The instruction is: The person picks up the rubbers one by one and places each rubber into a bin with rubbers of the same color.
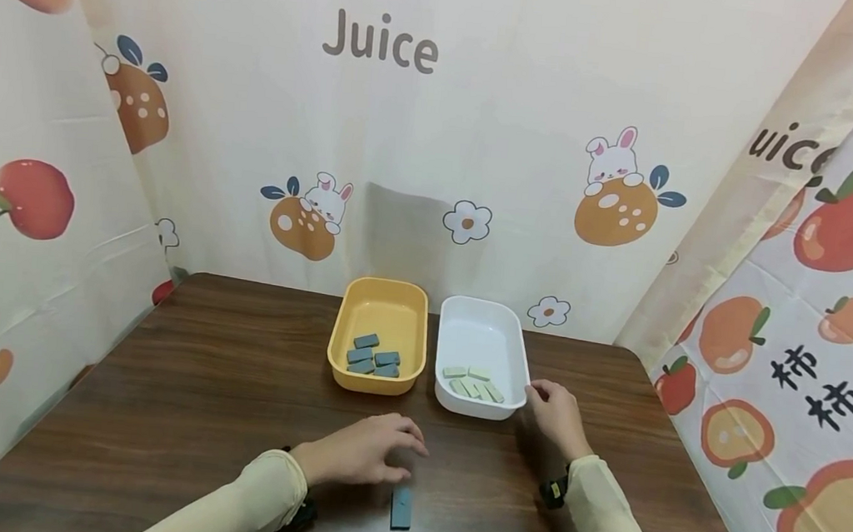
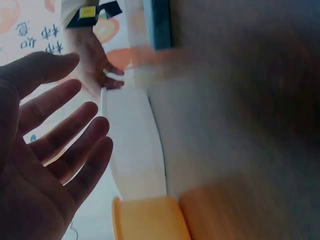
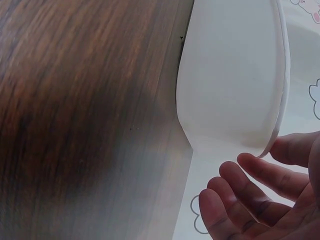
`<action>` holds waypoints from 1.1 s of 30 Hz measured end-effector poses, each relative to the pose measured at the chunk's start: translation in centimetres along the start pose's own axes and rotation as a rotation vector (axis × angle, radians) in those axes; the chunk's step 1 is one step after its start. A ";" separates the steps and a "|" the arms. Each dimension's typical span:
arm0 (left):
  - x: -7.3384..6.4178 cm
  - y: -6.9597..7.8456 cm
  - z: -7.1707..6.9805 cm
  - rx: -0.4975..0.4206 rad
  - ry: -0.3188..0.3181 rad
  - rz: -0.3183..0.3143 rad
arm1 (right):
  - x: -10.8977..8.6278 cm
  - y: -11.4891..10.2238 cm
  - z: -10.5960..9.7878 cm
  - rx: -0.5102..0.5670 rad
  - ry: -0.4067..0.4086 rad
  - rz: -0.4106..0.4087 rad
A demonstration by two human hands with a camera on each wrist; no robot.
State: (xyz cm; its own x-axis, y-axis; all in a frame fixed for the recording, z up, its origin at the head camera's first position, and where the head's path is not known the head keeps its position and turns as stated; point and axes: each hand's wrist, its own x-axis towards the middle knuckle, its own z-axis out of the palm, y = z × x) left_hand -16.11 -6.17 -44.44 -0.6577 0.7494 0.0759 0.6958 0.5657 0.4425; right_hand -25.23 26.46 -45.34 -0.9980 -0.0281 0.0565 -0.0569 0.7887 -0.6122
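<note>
My left hand hovers over the table with fingers loosely bent and nothing in them. Just below its fingertips lies a dark teal rectangular block, which also shows at the top of the left wrist view. With thumb and forefinger, my right hand pinches the rim at the near right corner of the white plastic bin; its other fingers stay loosely spread. Several pale green blocks lie at the near end of that bin. To its left, the yellow bin contains several dark teal blocks.
Both bins stand side by side at the back of the brown wood-grain table. A printed curtain hangs right behind the table's back edge, with more printed cloth on both sides.
</note>
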 end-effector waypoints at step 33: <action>-0.2 1.5 2.1 0.085 -0.204 0.116 | -0.2 -0.4 -0.2 -0.017 0.000 -0.004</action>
State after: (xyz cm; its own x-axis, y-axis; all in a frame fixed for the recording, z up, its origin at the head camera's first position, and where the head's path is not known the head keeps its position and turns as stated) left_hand -14.37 -4.78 -45.66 -0.5064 0.8599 -0.0637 0.7907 0.4926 0.3636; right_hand -25.05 26.29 -44.99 -0.9978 -0.0314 0.0591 -0.0606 0.7989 -0.5983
